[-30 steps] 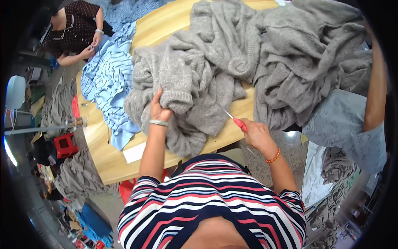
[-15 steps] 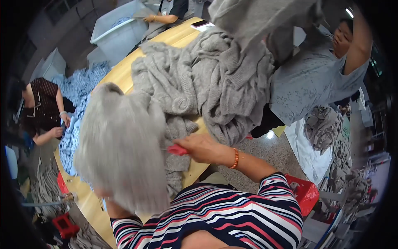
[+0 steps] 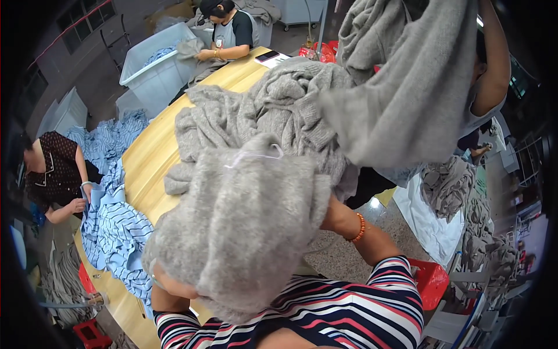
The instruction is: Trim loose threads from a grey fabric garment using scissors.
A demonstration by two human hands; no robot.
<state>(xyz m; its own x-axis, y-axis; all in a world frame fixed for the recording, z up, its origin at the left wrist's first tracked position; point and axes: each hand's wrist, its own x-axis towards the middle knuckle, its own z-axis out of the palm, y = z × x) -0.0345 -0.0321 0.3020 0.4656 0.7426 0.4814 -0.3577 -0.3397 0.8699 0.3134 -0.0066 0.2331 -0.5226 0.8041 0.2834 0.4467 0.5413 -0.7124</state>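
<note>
A fuzzy grey knit garment (image 3: 232,221) is held up in front of me, over the near edge of the table. A pale lilac strand (image 3: 256,155) lies across its upper part. At its lower left, my left hand (image 3: 174,285) is closed on the cloth, its fingers partly covered. My right hand (image 3: 337,216), below an orange bead bracelet, is at the garment's right edge. The cloth hides its fingers and anything in them. Beyond lies a heap of similar grey knits (image 3: 290,107) on the table.
Across the right, a co-worker's raised arm (image 3: 493,75) is beside a hanging grey garment (image 3: 412,93). Blue striped cloth (image 3: 119,232) lies at the wooden table's (image 3: 154,166) left edge, near another person (image 3: 58,168). A third person (image 3: 229,35) sits beside a white bin (image 3: 154,75).
The garment has swung right and up, now covering my right hand's fingers. The red item seen in that hand before is hidden. The co-worker's grey garment has dropped lower across the heap.
</note>
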